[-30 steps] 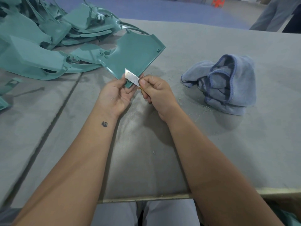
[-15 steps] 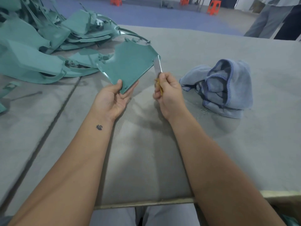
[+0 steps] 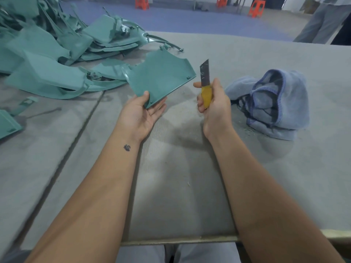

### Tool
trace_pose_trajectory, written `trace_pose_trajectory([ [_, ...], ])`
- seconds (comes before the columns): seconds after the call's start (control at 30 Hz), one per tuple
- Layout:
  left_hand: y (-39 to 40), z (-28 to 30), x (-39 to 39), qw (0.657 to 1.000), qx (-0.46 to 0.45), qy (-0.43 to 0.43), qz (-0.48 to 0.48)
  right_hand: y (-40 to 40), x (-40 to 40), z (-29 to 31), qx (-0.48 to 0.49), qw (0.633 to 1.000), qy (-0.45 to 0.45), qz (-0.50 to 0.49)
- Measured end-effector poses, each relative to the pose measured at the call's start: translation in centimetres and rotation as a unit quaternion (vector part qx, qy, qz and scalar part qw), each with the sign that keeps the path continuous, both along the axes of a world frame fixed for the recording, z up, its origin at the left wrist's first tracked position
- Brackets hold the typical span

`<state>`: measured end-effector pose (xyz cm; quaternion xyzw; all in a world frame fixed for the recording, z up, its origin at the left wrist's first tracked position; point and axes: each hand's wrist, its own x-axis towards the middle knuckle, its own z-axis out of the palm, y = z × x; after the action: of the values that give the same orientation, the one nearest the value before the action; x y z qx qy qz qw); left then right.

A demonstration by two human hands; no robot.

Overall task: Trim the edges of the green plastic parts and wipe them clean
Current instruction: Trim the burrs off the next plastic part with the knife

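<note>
Your left hand (image 3: 141, 112) pinched the flat green plastic panel (image 3: 160, 76), hiding its near corner, above the grey tabletop (image 3: 190, 186). Your right hand (image 3: 213, 107) gripped the yellow-handled knife (image 3: 206, 86), just beside the crumpled blue cloth (image 3: 273, 103).

The green part (image 3: 161, 80) looks like smooth, matt plastic, as does the pile of green parts (image 3: 57, 54) far left. The knife (image 3: 205, 86) has a dull, speckled metal blade and a yellow plastic handle. The blue cloth (image 3: 275, 103) right is soft, fuzzy terry. The table (image 3: 180, 177) wears grey, rough, ribbed felt-like matting.
</note>
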<state>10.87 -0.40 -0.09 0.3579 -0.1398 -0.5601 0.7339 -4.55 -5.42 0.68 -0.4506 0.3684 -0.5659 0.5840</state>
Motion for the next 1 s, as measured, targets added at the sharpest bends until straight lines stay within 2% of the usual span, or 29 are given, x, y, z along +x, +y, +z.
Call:
trace_pose_trajectory([
  [0.23, -0.6, -0.1, -0.1, 1.0, -0.001, 0.002, 0.019, 0.5, 0.2, -0.2, -0.037, 0.996, 0.083, -0.016],
  [0.5, -0.6, -0.1, -0.1, 1.0, 0.005, 0.002, 0.026, 0.4, 0.5, -0.5, -0.117, 0.989, 0.086, -0.014],
  [0.67, -0.5, 0.0, -0.2, 1.0, 0.012, -0.004, 0.023, 0.3, 0.8, -0.8, -0.128, 0.987, 0.093, 0.003],
  [0.87, -0.3, 0.2, -0.4, 1.0, 0.006, -0.021, -0.001, 0.6, 1.6, -1.5, -0.208, 0.952, 0.214, 0.069],
  [1.0, -0.2, 0.1, -0.3, 1.0, 0.01, -0.029, 0.002, 0.3, 1.2, -1.2, -0.182, 0.975, 0.125, 0.019],
])
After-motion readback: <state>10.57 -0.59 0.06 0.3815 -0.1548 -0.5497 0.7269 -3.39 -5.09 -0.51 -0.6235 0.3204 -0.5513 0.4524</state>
